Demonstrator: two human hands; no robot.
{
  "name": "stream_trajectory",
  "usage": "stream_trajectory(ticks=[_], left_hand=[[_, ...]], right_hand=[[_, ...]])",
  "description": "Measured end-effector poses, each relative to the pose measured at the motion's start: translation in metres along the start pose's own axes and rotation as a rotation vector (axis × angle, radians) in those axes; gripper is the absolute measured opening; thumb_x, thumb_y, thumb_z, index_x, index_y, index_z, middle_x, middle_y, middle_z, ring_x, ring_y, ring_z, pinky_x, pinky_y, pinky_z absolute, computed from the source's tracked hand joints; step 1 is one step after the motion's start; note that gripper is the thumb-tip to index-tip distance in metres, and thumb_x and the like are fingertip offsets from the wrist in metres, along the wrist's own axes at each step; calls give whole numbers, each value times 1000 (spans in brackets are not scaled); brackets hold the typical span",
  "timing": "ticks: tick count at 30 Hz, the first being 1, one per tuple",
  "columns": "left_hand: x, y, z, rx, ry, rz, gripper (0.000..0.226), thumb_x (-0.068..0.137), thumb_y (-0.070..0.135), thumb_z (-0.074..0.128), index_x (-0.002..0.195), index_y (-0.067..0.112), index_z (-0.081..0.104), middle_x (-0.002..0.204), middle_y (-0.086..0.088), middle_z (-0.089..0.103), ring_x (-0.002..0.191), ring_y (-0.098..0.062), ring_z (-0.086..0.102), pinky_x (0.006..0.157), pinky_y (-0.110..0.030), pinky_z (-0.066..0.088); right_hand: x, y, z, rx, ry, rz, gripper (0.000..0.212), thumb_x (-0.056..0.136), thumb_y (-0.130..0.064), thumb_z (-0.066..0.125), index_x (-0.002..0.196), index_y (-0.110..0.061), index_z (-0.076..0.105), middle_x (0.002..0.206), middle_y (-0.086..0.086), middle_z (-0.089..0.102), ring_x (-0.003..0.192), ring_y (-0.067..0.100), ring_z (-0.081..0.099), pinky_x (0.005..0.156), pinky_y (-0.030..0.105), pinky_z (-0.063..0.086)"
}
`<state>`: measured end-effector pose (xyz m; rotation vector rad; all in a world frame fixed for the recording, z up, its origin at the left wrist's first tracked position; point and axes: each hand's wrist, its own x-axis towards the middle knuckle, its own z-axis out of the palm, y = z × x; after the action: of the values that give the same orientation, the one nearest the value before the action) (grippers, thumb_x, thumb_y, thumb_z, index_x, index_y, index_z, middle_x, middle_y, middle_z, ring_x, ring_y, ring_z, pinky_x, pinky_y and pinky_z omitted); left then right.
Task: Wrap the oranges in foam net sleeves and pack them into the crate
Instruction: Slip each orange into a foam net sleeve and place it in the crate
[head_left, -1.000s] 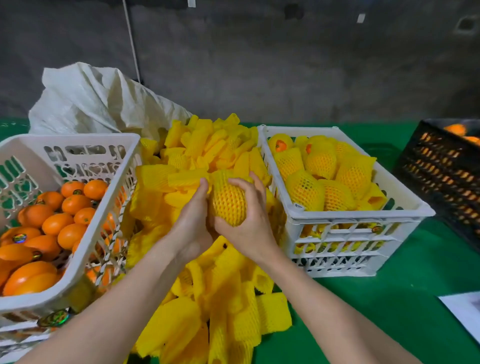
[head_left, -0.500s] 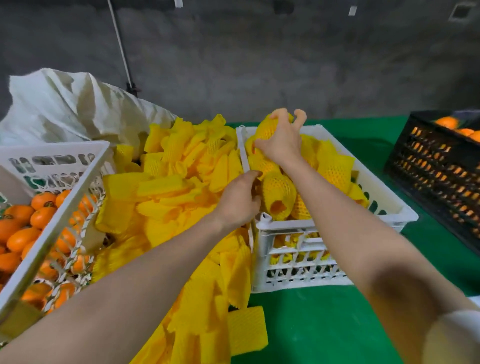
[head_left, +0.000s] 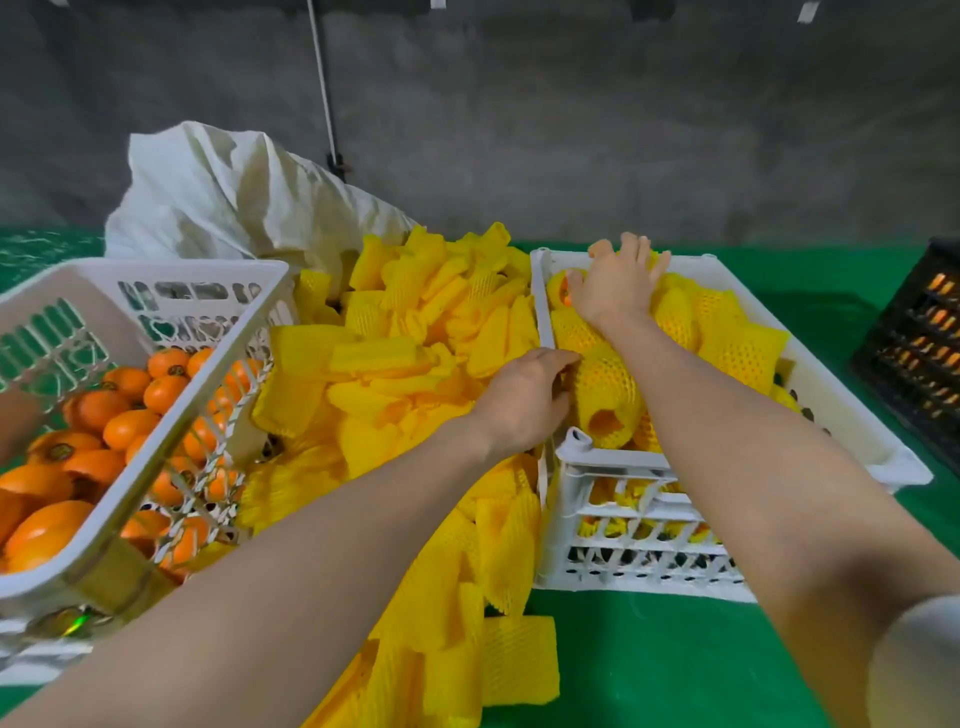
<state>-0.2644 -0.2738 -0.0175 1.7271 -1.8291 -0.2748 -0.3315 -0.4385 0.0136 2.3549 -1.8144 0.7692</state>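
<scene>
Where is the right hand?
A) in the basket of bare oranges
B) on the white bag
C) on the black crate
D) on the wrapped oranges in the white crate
D: the right hand lies on the wrapped oranges at the far end of the white crate.

One view here, from the person's head, looking forward and down across the green cloth-covered table (head_left: 649, 665). Wide angle, close in: the left forearm (head_left: 311, 545) and right forearm (head_left: 753, 467) stretch up from the bottom edge. The white slotted plastic crate (head_left: 613, 467) sits right of centre, the white plastic basket (head_left: 156, 267) is cut by the left edge, and the grey concrete wall (head_left: 519, 130) fills the top.
</scene>
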Motion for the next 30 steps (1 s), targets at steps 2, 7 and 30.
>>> stream_trajectory(ticks=[2, 7, 30], left_hand=[[-3, 0, -2, -18, -50, -12, 49, 94, 12, 53, 141, 7, 41, 143, -12, 44, 129, -27, 42, 103, -28, 33], [-24, -24, -45, -107, -128, -55, 45, 91, 16, 62, 134, 7, 50, 136, -8, 53, 122, -22, 51, 98, -28, 42], [-190, -136, -152, -416, 87, -507, 58, 84, 17, 71, 136, 11, 45, 131, -5, 53, 115, -16, 53, 88, -29, 48]], right_hand=[[-9, -12, -11, 104, 10, -53, 38, 91, -31, 51, 123, -12, 55, 133, 15, 49, 131, 31, 37, 114, 50, 12], [-46, -46, -50, 411, 45, -288, 27, 90, -26, 56, 109, -9, 63, 116, 11, 64, 112, 28, 55, 95, 35, 39], [-219, -155, 3, 969, -907, -385, 64, 80, 9, 62, 127, -30, 43, 105, 6, 58, 86, 17, 56, 66, 27, 44]])
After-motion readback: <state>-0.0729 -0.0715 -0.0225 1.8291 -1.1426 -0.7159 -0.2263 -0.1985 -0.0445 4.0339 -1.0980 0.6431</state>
